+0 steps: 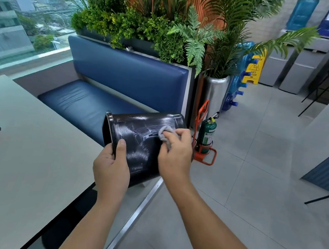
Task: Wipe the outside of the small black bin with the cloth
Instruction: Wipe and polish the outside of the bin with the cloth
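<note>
Hemmed left by table [22,170] edge, behind by bench [76,103]. Fire extinguisher [207,138] near bin [136,133] on right, not touching. Wide bare floor [255,174] beyond, right and near side, free for passing.

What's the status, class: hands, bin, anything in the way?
Left hand grips rim of black bin. Right hand pinches cloth against its side. Nothing blocking.

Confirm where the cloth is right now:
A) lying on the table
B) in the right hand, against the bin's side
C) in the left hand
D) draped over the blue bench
B: the right hand holds the bunched grey cloth against the streaked side of the small black bin, while the left hand grips the bin at its rim.
</note>
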Demonstrator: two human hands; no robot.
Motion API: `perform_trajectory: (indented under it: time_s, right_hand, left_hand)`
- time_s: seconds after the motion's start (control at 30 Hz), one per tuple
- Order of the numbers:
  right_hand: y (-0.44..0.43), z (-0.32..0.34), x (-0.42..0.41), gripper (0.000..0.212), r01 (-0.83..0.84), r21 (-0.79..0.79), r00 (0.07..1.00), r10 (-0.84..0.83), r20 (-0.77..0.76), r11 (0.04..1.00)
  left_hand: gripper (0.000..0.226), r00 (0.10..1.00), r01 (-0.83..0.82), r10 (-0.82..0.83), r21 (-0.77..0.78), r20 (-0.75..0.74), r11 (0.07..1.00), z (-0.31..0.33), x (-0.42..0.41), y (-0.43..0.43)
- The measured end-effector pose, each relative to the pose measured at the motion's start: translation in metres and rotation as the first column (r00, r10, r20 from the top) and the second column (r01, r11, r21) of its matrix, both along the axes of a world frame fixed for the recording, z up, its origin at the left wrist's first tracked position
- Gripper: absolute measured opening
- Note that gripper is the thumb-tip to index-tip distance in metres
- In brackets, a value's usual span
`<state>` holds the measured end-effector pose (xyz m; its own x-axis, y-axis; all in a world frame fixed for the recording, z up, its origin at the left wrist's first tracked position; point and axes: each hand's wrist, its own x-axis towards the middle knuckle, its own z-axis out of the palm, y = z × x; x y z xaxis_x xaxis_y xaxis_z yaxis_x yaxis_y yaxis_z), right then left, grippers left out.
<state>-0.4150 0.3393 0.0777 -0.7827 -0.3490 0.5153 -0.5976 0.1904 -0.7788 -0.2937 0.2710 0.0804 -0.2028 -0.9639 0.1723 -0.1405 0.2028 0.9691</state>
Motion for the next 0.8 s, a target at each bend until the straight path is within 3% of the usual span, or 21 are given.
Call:
perform_trajectory:
  time_s: [0.13, 0.4, 0.53, 0.67, 0.8]
  right_hand:
    - [0.014, -0.022, 0.037, 0.028, -0.166, 0.042, 0.982, 0.169, -0.087, 0.985]
    - [0.017, -0.018, -0.021, 0.019, 0.035, 0.064, 0.998, -0.038, 0.051, 0.997]
    - [-0.001, -0.002, 0.011, 0.022, -0.061, 0.059, 0.996, 0.064, -0.064, 0.996]
    - [0.021, -0.024, 0.041, 0.029, -0.197, 0.19, 0.953, 0.233, -0.193, 0.962]
    - [0.037, -0.048, -0.003, 0.018, -0.098, 0.181, 0.991, 0.113, -0.075, 0.979]
  left_hand:
    - [0.035, 0.999, -0.024, 0.026, 0.04, -0.044, 0.999, -0.001, 0.004, -0.006]
    - [0.039, 1.0, 0.01, -0.01, 0.015, -0.023, 1.0, -0.005, 0.013, -0.001]
    - [0.045, 1.0, 0.009, -0.009, 0.005, 0.005, 1.0, 0.004, 0.004, 0.007]
    - [0.04, 1.0, -0.025, 0.025, 0.006, -0.006, 1.0, 0.007, 0.006, 0.004]
    - [0.048, 1.0, -0.01, 0.01, -0.001, 0.027, 1.0, 0.003, 0.012, 0.01]
